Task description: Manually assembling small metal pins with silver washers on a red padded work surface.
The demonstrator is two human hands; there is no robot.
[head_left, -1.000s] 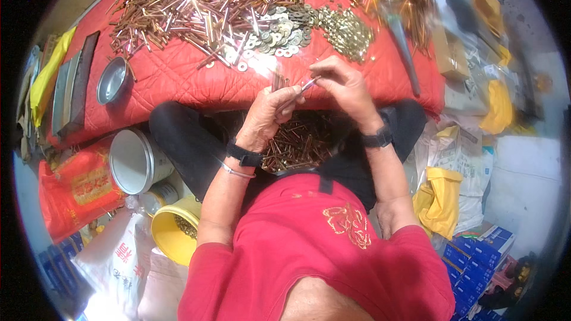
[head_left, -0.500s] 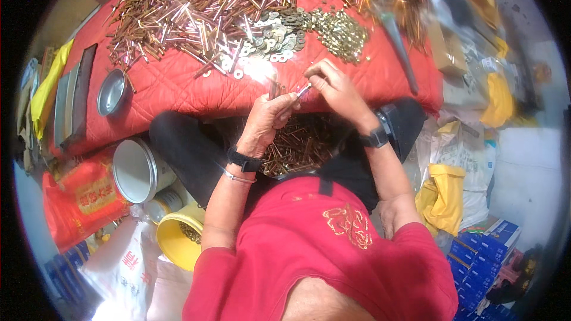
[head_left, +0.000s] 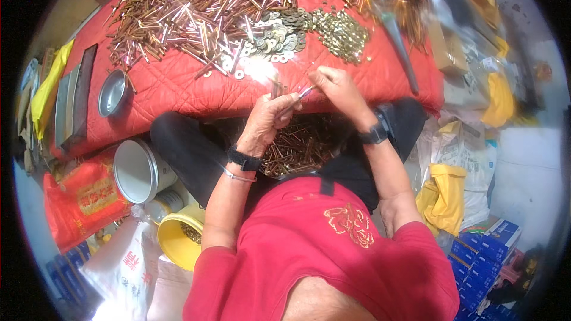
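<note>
My left hand (head_left: pixel 266 120) is closed around several slim metal rods, with one shiny rod (head_left: pixel 306 91) poking out past its thumb toward the right. At that rod's tip is my right hand (head_left: pixel 340 90), its fingers curled and pinched together; whatever sits between them is too small or hidden to tell. Just beyond both hands, on the red quilted cover (head_left: pixel 196 92), lie a pile of flat round washers (head_left: pixel 276 38) and a heap of small brass-coloured nuts (head_left: pixel 342 34). A large mound of copper-toned metal rods (head_left: pixel 202 9) spreads behind them.
More rods (head_left: pixel 297 148) lie between my legs. A metal bowl (head_left: pixel 113 93) and a grey pipe-like tool (head_left: pixel 401 53) rest on the cover. At left stand a white bucket (head_left: pixel 135 170) and a yellow bucket (head_left: pixel 178 241); at right, yellow bags (head_left: pixel 441 196) and blue boxes (head_left: pixel 485 255).
My right hand has shifted slightly right and rolled over, its fingers more curled at the rod's tip. My left hand keeps its grip almost in place.
</note>
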